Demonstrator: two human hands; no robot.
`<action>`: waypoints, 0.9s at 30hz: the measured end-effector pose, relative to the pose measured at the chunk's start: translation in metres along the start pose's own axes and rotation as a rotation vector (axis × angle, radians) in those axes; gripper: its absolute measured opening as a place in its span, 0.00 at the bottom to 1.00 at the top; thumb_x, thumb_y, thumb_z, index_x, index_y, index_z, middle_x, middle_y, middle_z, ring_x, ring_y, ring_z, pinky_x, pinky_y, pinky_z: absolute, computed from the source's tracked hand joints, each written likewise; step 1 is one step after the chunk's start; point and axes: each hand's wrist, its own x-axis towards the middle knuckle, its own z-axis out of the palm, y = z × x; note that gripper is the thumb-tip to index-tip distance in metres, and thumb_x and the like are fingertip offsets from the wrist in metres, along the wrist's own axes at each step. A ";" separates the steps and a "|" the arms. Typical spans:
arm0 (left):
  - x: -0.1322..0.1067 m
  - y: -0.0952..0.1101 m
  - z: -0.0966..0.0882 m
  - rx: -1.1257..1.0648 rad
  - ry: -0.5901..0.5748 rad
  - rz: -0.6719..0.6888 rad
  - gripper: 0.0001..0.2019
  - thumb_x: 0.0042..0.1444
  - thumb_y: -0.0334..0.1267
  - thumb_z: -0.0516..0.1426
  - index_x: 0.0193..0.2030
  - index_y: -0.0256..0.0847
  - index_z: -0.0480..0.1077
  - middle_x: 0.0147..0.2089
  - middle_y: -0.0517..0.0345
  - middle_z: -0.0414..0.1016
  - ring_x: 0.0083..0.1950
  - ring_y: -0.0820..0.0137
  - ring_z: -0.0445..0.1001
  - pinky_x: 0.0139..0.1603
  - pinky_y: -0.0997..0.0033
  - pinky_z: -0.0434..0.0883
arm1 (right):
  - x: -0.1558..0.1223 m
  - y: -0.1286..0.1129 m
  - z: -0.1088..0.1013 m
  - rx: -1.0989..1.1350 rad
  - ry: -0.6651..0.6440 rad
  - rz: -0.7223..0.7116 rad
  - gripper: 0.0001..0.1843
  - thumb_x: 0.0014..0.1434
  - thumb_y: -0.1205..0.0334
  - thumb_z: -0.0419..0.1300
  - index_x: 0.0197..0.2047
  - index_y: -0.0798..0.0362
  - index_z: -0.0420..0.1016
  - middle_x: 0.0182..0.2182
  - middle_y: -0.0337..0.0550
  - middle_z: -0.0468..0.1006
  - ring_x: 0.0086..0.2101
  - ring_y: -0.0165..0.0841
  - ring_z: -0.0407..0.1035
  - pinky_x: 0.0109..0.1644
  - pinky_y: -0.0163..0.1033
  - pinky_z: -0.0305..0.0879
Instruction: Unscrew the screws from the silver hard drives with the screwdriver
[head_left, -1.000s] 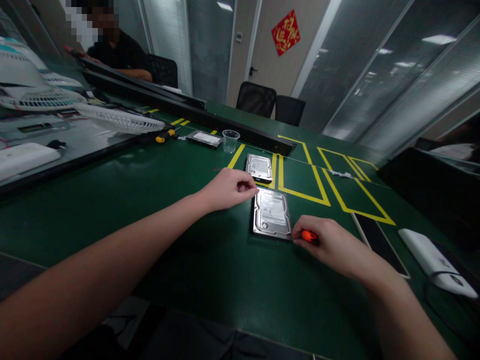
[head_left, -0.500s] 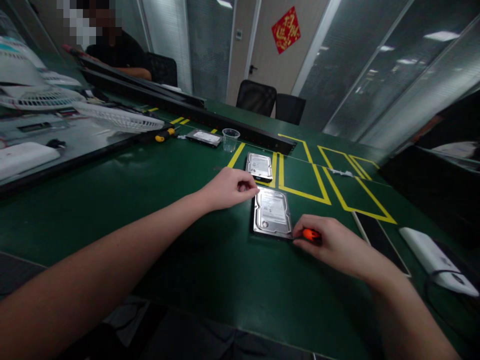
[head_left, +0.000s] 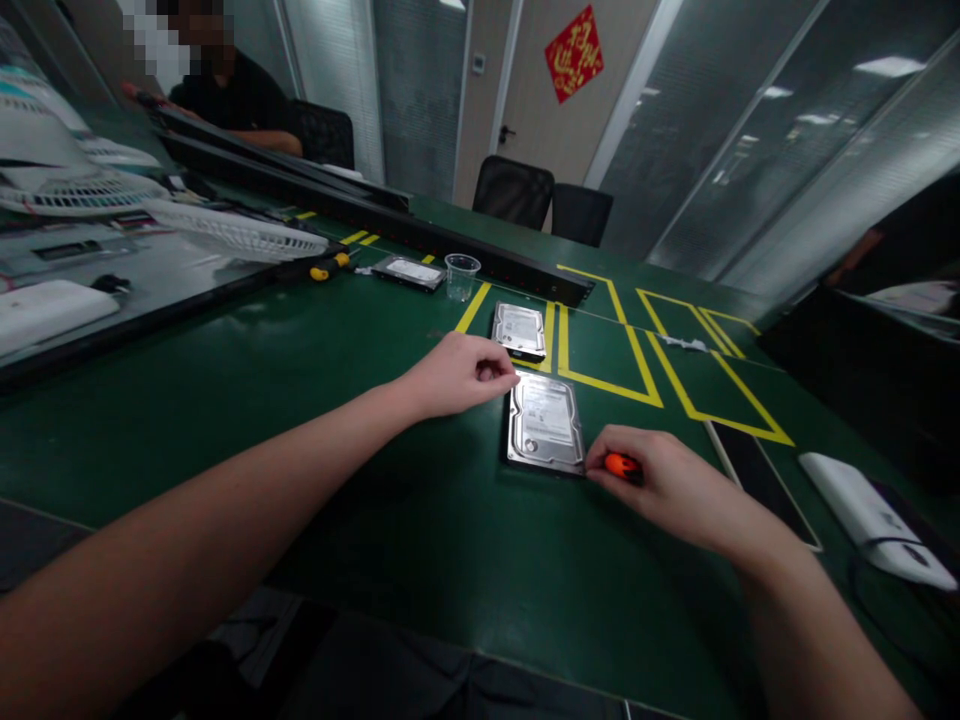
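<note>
A silver hard drive (head_left: 545,422) lies label-up on the green table, between my two hands. At its far left corner, the fingertips of my left hand (head_left: 466,375) are closed in a pinch on the edge. My right hand (head_left: 654,475) is curled around an orange-and-black handle (head_left: 624,467), which looks like a screwdriver's; its shaft is hidden. The thumb and index fingertips of that hand meet at the drive's near right corner. Just beyond, a second hard drive (head_left: 519,330) rests partly over yellow tape.
Further back stand a clear plastic cup (head_left: 461,278), another drive (head_left: 409,272) and a yellow-and-black screwdriver (head_left: 330,266). A long black metal bar (head_left: 450,245) crosses behind them. To the right lie a dark phone-like slab (head_left: 761,480) and a white device (head_left: 874,520) with a cable. Another person sits far left.
Both hands stay at the same corners of the hard drive. The view has shifted very slightly; nothing else has visibly moved.
</note>
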 end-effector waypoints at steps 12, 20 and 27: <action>0.000 0.002 -0.001 0.010 -0.009 0.007 0.12 0.63 0.43 0.61 0.35 0.38 0.81 0.29 0.58 0.77 0.29 0.75 0.69 0.32 0.72 0.64 | -0.001 0.005 0.002 -0.002 0.008 -0.035 0.06 0.66 0.63 0.60 0.41 0.47 0.80 0.41 0.42 0.83 0.39 0.36 0.76 0.47 0.42 0.72; 0.000 0.001 0.000 0.012 0.003 0.013 0.11 0.62 0.42 0.61 0.35 0.37 0.80 0.29 0.58 0.77 0.29 0.75 0.69 0.32 0.72 0.64 | 0.000 0.004 0.001 -0.024 0.001 -0.024 0.05 0.66 0.61 0.61 0.41 0.47 0.80 0.41 0.43 0.82 0.39 0.36 0.76 0.47 0.43 0.72; 0.000 0.003 -0.002 0.006 0.001 0.010 0.11 0.62 0.42 0.61 0.35 0.38 0.80 0.29 0.59 0.77 0.29 0.75 0.69 0.32 0.72 0.64 | -0.001 0.005 0.001 -0.019 0.012 -0.034 0.05 0.65 0.62 0.61 0.40 0.47 0.80 0.40 0.42 0.83 0.38 0.36 0.77 0.46 0.42 0.71</action>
